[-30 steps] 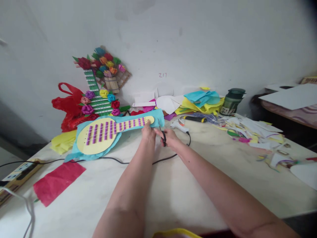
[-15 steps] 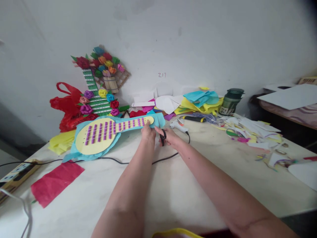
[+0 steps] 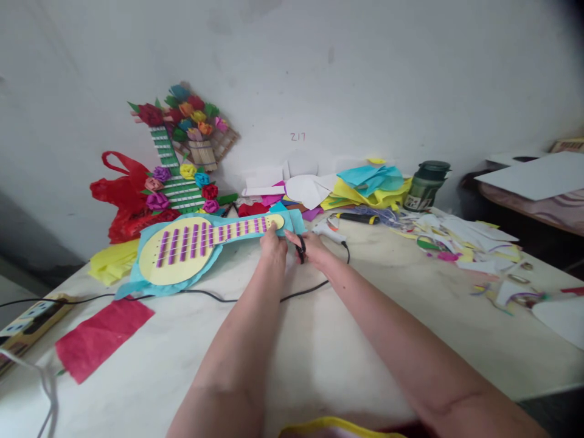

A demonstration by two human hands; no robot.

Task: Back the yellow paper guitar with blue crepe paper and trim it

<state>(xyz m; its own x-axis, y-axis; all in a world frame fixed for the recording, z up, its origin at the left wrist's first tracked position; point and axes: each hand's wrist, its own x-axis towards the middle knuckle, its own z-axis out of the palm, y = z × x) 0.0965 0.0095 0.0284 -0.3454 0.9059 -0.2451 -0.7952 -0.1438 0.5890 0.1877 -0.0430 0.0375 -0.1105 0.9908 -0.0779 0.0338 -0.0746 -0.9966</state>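
Guitar: lay across the table, left of centre, round body at left, neck pointing right into the hands. Was pale yellow with purple strips.
Blue sheet: lay behind the guitar, showed past its outline, ran on beyond the neck tip.
Left hand: was closed on the neck end and sheet, thumb on the yellow face. Couldn't tell the curl of the other fingers, mostly hidden.
Right hand: was curled around the scissors, just right of the left hand, near the sheet edge.
Scissors: had black handles, partly covered by fingers. Couldn't make out the blade opening.
Glue gun: lay just beyond the right hand, white.
Cable: ran from the glue gun, behind the forearms, off to the left.
Tool: lay beyond the glue gun, black-and-yellow handle.
Paper pile: sat against the wall, blue over yellow.
Bottle: stood upright right of the pile, dark green.
Scraps: were strewn over the right side.
Green guitar: stood behind the yellow one, trimmed with flowers.
Red bag: sat crumpled beside the green guitar.
Yellow sheet: lay left of the guitar body.
Red sheet: lay front left, near the power strip.
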